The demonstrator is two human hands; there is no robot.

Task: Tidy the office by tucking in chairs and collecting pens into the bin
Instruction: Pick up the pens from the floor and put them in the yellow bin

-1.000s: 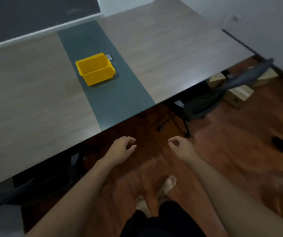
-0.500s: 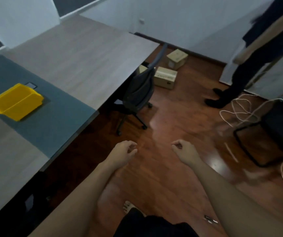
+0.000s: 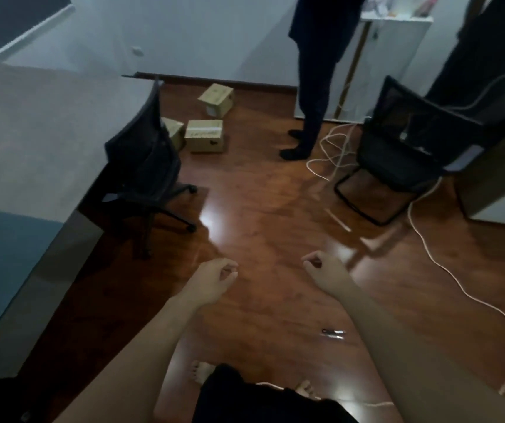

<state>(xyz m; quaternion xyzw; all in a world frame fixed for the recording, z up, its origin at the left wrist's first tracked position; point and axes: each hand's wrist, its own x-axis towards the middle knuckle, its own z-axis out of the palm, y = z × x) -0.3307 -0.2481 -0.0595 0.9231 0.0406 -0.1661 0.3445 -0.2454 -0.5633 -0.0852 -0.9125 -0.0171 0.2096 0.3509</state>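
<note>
- Left hand [image 3: 214, 279] and right hand [image 3: 326, 270] hang over the floor [image 3: 260, 190], both loosely curled, fingers near thumbs, holding nothing.
- A pen [image 3: 333, 332] lies on the floor just beside the right forearm, below the right hand.
- A wheeled chair [image 3: 147, 160] stands tucked against the table [image 3: 31, 123] edge at left.
- A second chair [image 3: 403, 154] stands out in the open at right, cables [image 3: 446, 270] trailing around it.
- Boxes [image 3: 205, 135] sit near the wall.
- A person [image 3: 315, 87] in dark clothes stands behind.
</note>
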